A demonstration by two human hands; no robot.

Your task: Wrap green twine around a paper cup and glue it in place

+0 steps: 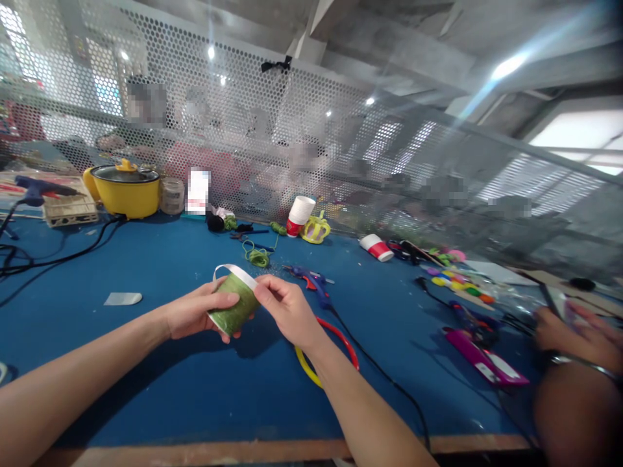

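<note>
Sweeping from the left edge, a blue glue gun point(36, 190) rested on a cream basket point(71, 209) at the back of the blue tabletop point(160, 383), beside a lidded yellow electric pot point(125, 189) whose black cord trailed forward. A small pale scrap point(122, 298) lay alone nearer the front. At the centre, the left hand point(192, 316) cradled a green-covered cup point(234, 303) tilted on its side just above the tabletop, thumb over the top and fingers wrapped beneath, a closed grip that seemed meant to steady it. A white strip point(232, 270) arched over the cup's rim, and the right hand point(287, 310) pinched that rim between thumb and fingertips, apparently pressing the strip's end down. Behind lay green cord point(257, 257), stacked red-and-white paper cups point(298, 216) and a yellow ornament point(316, 228). Right of the hands, another blue glue gun point(314, 283) lay flat within reach, its cord passing red and yellow rings point(335, 337). Further right sat a tipped cup point(376, 248), coloured beads point(460, 284) and a magenta tool point(479, 360); another person's hand point(579, 334) worked at the far edge.
</note>
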